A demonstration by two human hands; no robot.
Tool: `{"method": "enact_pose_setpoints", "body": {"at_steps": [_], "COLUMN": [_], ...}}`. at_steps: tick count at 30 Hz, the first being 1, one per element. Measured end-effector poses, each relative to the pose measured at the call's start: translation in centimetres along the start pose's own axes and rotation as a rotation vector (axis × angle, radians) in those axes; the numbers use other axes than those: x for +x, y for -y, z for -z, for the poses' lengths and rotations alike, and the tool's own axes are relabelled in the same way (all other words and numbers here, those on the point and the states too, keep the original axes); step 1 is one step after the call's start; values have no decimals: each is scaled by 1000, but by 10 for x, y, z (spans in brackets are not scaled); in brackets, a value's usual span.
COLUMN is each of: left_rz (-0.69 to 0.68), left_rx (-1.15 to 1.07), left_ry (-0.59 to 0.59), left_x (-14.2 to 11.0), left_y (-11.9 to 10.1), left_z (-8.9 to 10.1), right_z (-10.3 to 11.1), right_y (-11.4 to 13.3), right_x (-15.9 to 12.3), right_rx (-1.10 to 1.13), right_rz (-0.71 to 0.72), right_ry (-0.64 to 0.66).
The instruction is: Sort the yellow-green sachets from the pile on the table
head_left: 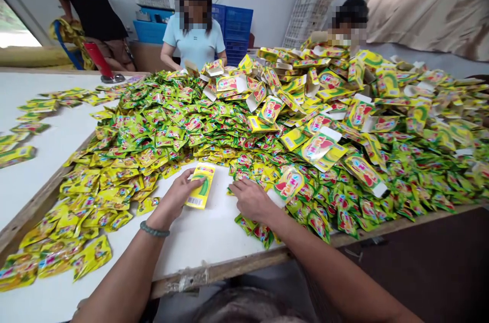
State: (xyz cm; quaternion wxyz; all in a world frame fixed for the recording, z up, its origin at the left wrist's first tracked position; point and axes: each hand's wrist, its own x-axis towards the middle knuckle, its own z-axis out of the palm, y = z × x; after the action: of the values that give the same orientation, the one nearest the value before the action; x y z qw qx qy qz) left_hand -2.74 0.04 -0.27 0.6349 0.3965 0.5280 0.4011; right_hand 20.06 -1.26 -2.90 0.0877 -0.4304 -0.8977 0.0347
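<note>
My left hand (pixel 179 195) is closed around a small yellow carton (pixel 200 188) with a green picture and a barcode, tilted above the white tabletop. A bracelet circles that wrist. My right hand (pixel 251 200) is at the edge of the green packets (pixel 263 234), its fingers curled down with a bit of green packet (pixel 230 191) at the fingertips. Its palm side is hidden. Yellow packets (pixel 91 180) lie to the left of my hands. A printed carton (pixel 289 184) rests on the packets just right of my right hand.
A big heap of open cartons (pixel 324 144) covers the right and back, over green packets (pixel 153 119). A wooden strip (pixel 46 195) divides the table at left. Across stand a person in light blue (pixel 194 40) and others. A red bottle (pixel 98 60) stands at back left.
</note>
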Motion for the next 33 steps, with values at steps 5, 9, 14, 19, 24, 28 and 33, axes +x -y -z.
{"method": "enact_pose_setpoints", "body": {"at_steps": [5, 9, 14, 19, 24, 28, 33], "left_rz": [-43, -107, -64, -70, -121, -109, -9], "left_rx": [96, 271, 93, -137, 41, 115, 52], "left_ry": [-28, -44, -1, -27, 63, 127, 186], "left_x": [2, 8, 11, 10, 4, 1, -2], "left_y": [6, 13, 12, 6, 3, 5, 10], "left_z": [6, 10, 7, -6, -23, -28, -25], "right_z": [-8, -1, 1, -4, -12, -12, -1], "right_y": [-10, -16, -21, -19, -7, -7, -18], "right_x": [29, 55, 61, 55, 59, 59, 56], "right_rx": [342, 739, 1100, 1346, 1372, 1348, 1224], "right_rz": [-164, -354, -441, -467, -450, -461, -515], "right_ry": [-238, -415, -452, -394, -366, -387, -549]}}
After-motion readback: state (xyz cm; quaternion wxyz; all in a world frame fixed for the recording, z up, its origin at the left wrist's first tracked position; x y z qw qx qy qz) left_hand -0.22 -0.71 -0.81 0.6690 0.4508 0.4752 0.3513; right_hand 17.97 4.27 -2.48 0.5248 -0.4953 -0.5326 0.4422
